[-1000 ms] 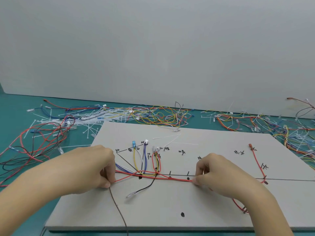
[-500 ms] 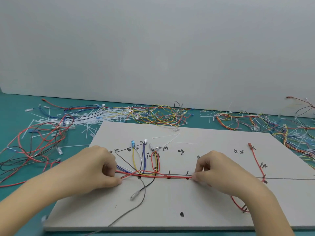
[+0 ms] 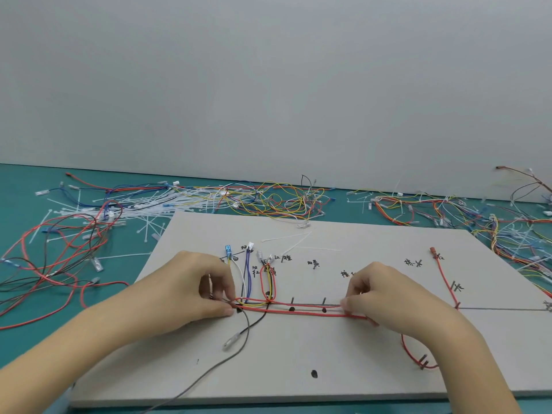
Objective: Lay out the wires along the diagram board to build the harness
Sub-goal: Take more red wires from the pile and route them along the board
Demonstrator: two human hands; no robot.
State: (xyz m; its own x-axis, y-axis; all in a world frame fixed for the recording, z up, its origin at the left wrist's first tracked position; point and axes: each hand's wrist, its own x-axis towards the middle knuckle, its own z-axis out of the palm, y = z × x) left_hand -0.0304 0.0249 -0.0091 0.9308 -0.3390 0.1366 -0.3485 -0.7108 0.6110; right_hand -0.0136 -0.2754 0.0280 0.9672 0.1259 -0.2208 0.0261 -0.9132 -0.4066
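Now | hands (image 3: 191, 291) (image 3: 388, 297) still pinch red wires (image 3: 307, 312) — grey wire (image 3: 221, 366) swung leftward

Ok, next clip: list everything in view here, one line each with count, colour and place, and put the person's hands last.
diagram board: one, pale grey with black hand-drawn lines and marks, flat on the table in front of the person.
red wires: a few, red, stretched along the board's horizontal line between the hands.
branch wires: several, blue, white, yellow and red, running up from the line to small connectors.
dark wire: one, grey-black, trailing off the board's near edge.
cable ties: many, white, scattered behind the board on the left.
loose wires: many, mixed colours, piled along the back and both sides.
table: one, teal.
left hand: pinches the wires' left end.
right hand: pinches the red wires.
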